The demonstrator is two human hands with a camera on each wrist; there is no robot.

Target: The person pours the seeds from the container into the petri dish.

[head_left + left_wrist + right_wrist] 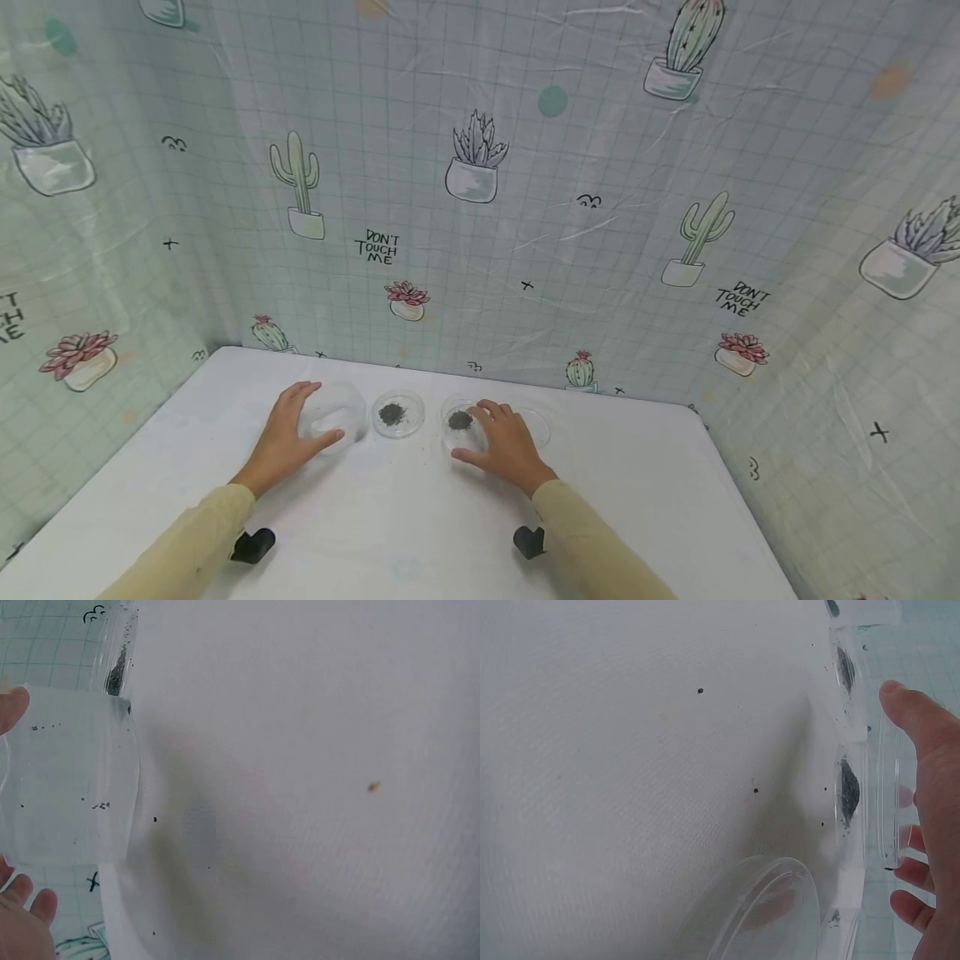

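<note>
My left hand [285,437] holds a translucent plastic cup [347,398] at the left, thumb on its near side and fingers round the far side. In the left wrist view the cup [75,780] has a few dark specks on its wall. My right hand [508,446] holds a clear petri dish lid [889,802] between thumb and fingers, close over a petri dish with a heap of dark granules [850,791]. A second petri dish [408,427], with dark granules [391,414] in it, stands between my hands.
Another clear round lid [538,427] lies right of my right hand. Dark crumbs are scattered over the white table [390,517]. A patterned cloth [480,250] hangs behind the table and along its sides.
</note>
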